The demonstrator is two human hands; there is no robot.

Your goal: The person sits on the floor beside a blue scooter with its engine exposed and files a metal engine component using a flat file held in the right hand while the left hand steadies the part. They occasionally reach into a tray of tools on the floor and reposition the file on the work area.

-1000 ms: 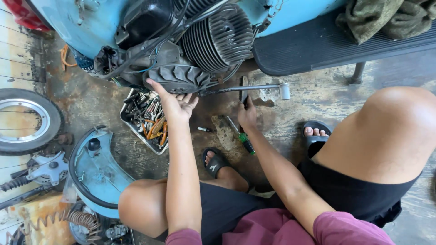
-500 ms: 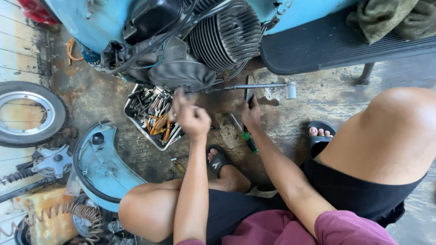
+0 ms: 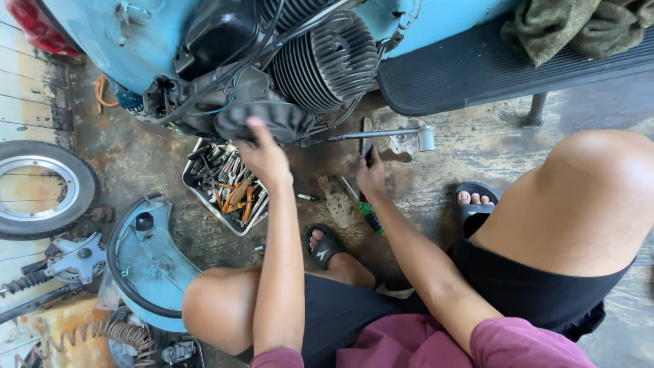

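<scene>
Grey crumpled rag point(image 3: 262, 117) is being pressed under the finned metal cylinder point(image 3: 334, 58) by left hand point(image 3: 262, 155), fingers closed on it, while right hand point(image 3: 371, 178), fingers curled, is gripping a dark tool handle point(image 3: 368, 148); firm, even wiping suits best.

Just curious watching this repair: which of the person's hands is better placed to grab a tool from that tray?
Probably the left hand: it hovers just above the tool tray, while the right hand is farther off, by the floor.

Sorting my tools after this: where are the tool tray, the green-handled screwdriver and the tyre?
tool tray point(image 3: 193, 182): head view, its left rim.
green-handled screwdriver point(image 3: 369, 215): head view, the green handle.
tyre point(image 3: 83, 178): head view, black rubber, right side.
</scene>
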